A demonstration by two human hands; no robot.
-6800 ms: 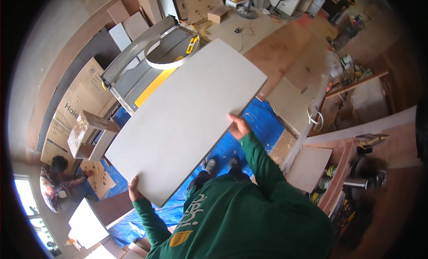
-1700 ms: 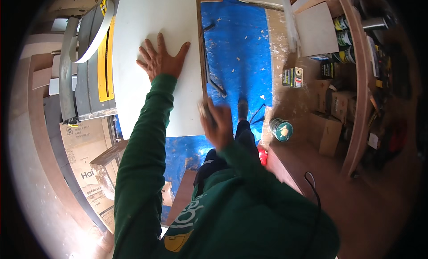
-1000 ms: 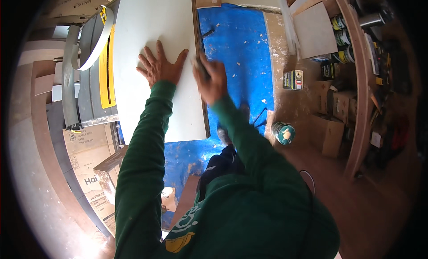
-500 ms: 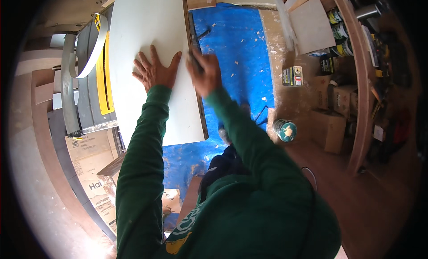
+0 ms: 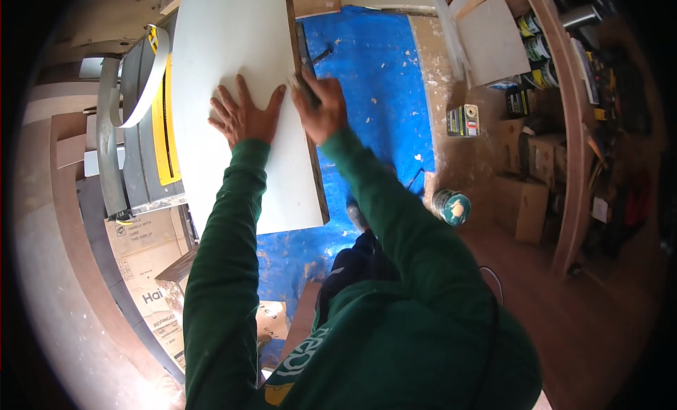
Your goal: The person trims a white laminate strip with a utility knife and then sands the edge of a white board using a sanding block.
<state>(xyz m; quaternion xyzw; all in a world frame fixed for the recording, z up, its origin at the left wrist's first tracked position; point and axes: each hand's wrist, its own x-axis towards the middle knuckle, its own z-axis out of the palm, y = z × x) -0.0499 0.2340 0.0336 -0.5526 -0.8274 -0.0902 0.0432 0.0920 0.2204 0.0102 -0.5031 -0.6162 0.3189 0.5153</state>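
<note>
A long white panel (image 5: 233, 36) with a dark, rough-looking side edge (image 5: 319, 177) lies lengthwise before me. My left hand (image 5: 247, 119) presses flat on its white face, fingers spread and thumb pointing toward the right edge. At that right edge my right hand (image 5: 322, 112) is closed around a small dark block-like tool (image 5: 307, 93). Its underside is hidden by the fingers, so its exact kind does not show. The tool sits against the panel's edge, and the fingertips reach over the border of the white face.
Left of the panel stands a grey machine table with a yellow insert (image 5: 166, 138) and a curled pale strip (image 5: 156, 86). A blue sheet (image 5: 381, 78) covers the floor. To the right are a tin (image 5: 451, 207), a small box (image 5: 462, 121), cartons (image 5: 520, 205) and a wooden post (image 5: 575, 163).
My right hand, with the dark tool in it, has shifted slightly left and away along the panel's edge. My left hand stays spread in nearly the same place.
</note>
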